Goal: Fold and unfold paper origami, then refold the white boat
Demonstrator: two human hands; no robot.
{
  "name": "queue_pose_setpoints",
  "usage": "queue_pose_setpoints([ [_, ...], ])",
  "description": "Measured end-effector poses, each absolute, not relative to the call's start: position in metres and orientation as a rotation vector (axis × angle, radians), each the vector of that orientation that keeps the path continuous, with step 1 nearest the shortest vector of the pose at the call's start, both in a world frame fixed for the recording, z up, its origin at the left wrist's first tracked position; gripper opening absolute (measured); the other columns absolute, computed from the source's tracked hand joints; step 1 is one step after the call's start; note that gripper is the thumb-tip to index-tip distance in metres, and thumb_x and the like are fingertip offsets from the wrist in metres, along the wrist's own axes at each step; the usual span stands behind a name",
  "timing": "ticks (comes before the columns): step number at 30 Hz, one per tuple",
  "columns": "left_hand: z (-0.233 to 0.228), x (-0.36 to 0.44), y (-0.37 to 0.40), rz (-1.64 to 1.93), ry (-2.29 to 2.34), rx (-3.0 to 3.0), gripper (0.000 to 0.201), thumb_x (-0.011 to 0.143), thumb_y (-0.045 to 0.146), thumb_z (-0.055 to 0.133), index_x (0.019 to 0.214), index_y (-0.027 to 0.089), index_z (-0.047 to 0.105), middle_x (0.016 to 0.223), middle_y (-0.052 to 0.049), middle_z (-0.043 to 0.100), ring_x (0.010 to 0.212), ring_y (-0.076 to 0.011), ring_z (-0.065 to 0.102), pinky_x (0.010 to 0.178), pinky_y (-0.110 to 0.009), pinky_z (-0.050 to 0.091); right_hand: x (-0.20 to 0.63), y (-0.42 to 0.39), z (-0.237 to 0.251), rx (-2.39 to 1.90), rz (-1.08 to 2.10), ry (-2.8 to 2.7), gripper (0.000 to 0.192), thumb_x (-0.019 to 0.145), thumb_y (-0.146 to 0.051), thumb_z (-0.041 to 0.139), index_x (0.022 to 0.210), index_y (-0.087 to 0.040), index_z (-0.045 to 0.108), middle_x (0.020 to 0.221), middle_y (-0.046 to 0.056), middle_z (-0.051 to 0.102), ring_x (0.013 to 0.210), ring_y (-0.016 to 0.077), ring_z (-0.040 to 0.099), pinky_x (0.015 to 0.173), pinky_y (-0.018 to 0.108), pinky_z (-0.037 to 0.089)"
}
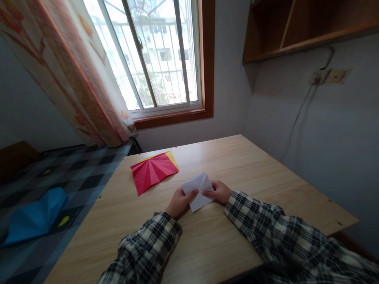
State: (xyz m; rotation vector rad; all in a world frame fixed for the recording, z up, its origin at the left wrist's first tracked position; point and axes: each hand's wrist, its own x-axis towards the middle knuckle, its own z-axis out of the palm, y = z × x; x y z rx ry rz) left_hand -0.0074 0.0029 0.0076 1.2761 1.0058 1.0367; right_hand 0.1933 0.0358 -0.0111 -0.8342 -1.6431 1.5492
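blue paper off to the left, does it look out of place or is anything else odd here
Yes. The creased blue paper lies on the checkered cover beside the table, away from the red paper and the white sheet both hands hold.

Dim room, glaring daylight from the window (pixel 154 59), wide-angle bending at edges

Both arms wear long sleeves of a plaid flannel-like cloth, checked in black, dark grey and off-white. The left sleeve (pixel 145 252) ends in a snug cuff just behind the fingers (pixel 192 194) of the left hand (pixel 179 203), its checks crossed by thin pale lines. The right sleeve (pixel 284 232) has the same pattern, its cuff bunched in soft folds close behind the bare right hand (pixel 219 192). No rings, watch or gloves show.
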Motion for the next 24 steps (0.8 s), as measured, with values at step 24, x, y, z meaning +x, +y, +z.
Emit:
queue_pose_setpoints([
  [24,0.0024,-0.0101,0.0102,1.118,0.995,1.163,0.051,0.08,0.058,0.063,0.097,0.01,0.07,0.09,-0.011,0.073,0.081,-0.0236,0.065,0.076,-0.034,0.05,0.1933,0.0381,-0.0105,-0.852,1.451,-1.676,0.05,0.074,-0.058,0.067,0.093,-0.012,0.07,0.082,0.005,0.069,0.072,0.0184,0.061,0.066,0.029,0.048],
])
